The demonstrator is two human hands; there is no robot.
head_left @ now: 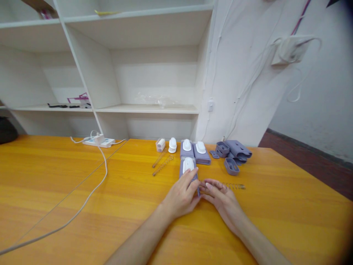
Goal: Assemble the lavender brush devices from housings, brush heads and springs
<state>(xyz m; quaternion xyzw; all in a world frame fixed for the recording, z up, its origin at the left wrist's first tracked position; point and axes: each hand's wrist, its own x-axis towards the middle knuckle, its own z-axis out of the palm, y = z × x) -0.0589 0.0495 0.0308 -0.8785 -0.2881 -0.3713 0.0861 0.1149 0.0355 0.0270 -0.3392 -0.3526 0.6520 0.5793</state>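
Observation:
My left hand [182, 195] rests on the orange table [82, 184], its fingers stretched onto a purple case with a white ribbed insert [188, 165]. My right hand [220, 197] lies beside it, fingertips pinched on the near end of a long thin metal spring [234, 186] that runs off to the right. The two hands touch at the fingertips just below the purple case.
Two more purple cases with white inserts [194, 151], loose white parts [172, 145], two springs [162, 163] and a pile of empty purple shells [233, 152] sit behind. A white power strip [98, 141] and its cable lie at left. White shelves stand at the back.

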